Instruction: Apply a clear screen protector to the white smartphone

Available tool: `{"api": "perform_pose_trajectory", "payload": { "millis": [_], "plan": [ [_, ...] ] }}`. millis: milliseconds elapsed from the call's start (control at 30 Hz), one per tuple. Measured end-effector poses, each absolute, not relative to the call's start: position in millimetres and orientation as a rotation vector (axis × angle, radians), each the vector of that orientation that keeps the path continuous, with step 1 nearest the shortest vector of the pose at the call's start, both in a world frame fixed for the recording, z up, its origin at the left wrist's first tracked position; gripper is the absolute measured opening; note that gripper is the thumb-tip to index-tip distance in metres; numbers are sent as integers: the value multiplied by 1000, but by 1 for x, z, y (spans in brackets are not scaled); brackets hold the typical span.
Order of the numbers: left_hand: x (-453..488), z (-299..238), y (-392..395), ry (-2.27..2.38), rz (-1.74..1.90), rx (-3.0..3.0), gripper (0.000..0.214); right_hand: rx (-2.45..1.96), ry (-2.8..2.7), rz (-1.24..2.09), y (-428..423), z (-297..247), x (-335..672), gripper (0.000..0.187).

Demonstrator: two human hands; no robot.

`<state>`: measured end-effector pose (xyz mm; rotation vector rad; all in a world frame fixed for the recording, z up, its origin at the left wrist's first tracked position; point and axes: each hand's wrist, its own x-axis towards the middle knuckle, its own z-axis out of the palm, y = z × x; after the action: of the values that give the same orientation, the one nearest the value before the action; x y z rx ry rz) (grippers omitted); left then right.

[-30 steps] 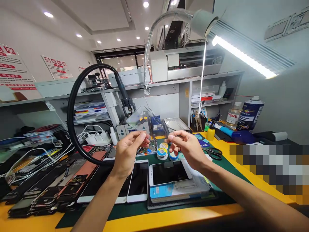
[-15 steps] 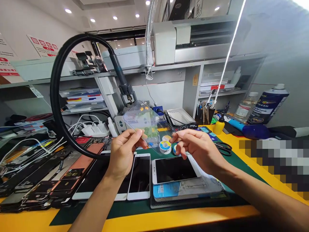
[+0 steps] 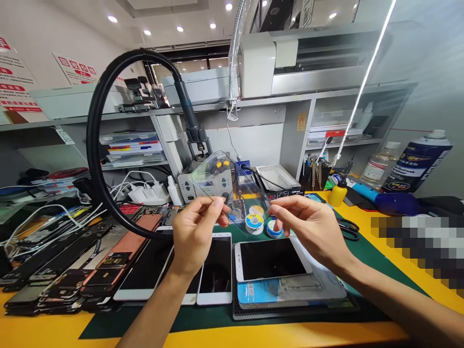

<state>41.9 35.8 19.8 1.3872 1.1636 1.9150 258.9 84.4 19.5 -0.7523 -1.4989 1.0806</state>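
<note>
A clear screen protector (image 3: 237,191), thin and with rounded corners, is held up tilted in the air between my hands. My left hand (image 3: 195,232) pinches its left edge between thumb and fingers. On the opposite edge, my right hand (image 3: 308,224) has thumb and forefinger closed on it. Below the right hand lies a white phone (image 3: 273,259), black screen up, on a blue and clear plastic box (image 3: 263,292). Another white phone (image 3: 216,270) rests on the green mat (image 3: 152,321), partly behind my left wrist.
Phone parts (image 3: 105,270) crowd the left side. A thick black hose (image 3: 94,145) arches over them. Solder reels (image 3: 254,222) sit behind the protector. Scissors (image 3: 350,229), a yellow bottle (image 3: 338,194) and a spray can (image 3: 416,164) stand or lie at right.
The view has shifted slightly, so the scene sits further right. The protector has tilted and reflects less; the machine behind shows more clearly through it. Both hands keep their pinch.
</note>
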Motion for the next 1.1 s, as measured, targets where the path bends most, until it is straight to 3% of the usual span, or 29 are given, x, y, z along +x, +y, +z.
{"api": "perform_pose_trajectory", "payload": {
  "millis": [233,800,900,1100],
  "plan": [
    [44,19,36,1225,1950,1425,19,-757,-1539,955,81,18,256,23],
    [47,19,38,1335,1929,1421,17,-829,-1617,943,79,16,260,26],
    [46,20,37,1266,1890,1383,18,-799,-1549,1160,82,18,260,29],
    [41,23,32,765,1666,1293,33,-549,-1089,2082,94,27,263,17]
  ]
}}
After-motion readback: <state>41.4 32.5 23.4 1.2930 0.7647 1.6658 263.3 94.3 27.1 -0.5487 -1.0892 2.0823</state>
